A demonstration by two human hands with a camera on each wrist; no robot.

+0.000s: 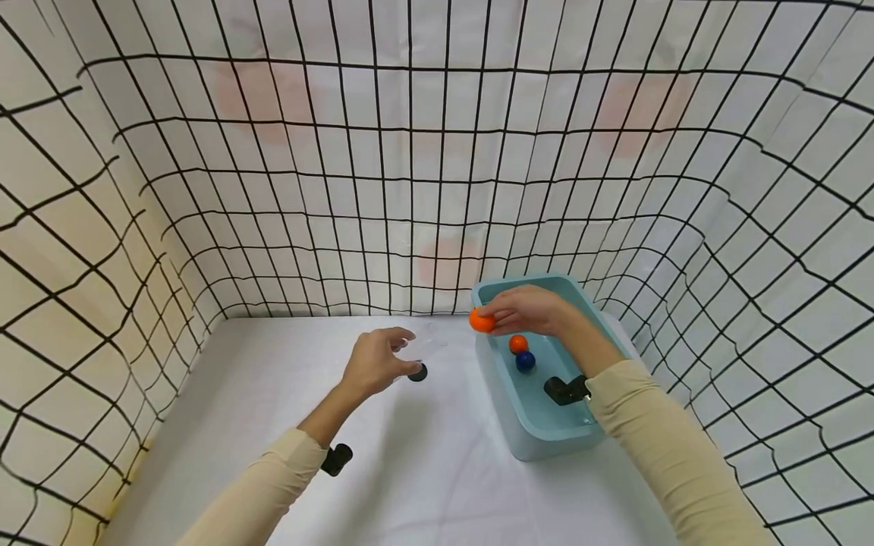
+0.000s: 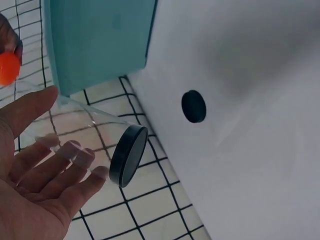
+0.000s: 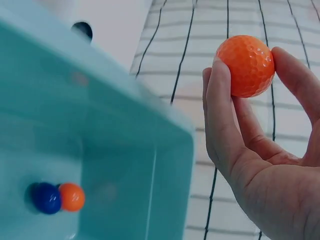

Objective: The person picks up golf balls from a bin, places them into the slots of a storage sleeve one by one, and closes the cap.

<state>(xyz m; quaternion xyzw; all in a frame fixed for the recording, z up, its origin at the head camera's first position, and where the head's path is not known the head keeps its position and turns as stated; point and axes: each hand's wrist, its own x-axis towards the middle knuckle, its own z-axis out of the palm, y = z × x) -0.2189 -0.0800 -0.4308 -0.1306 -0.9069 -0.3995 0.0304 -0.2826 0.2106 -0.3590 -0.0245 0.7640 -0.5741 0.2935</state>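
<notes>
Pinching orange ball (image 3: pixel 245 66) in right grip (image 1: pixel 529 307), tub (image 1: pixel 504 406) beneath; curling left grip (image 1: pixel 375 362) round clear tube (image 2: pixel 107 131), seemingly to steady it.

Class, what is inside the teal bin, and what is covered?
Inside the teal bin lie an orange ball and a blue ball, side by side. In the head view, the right arm hides part of its floor; anything there is unseen.
</notes>
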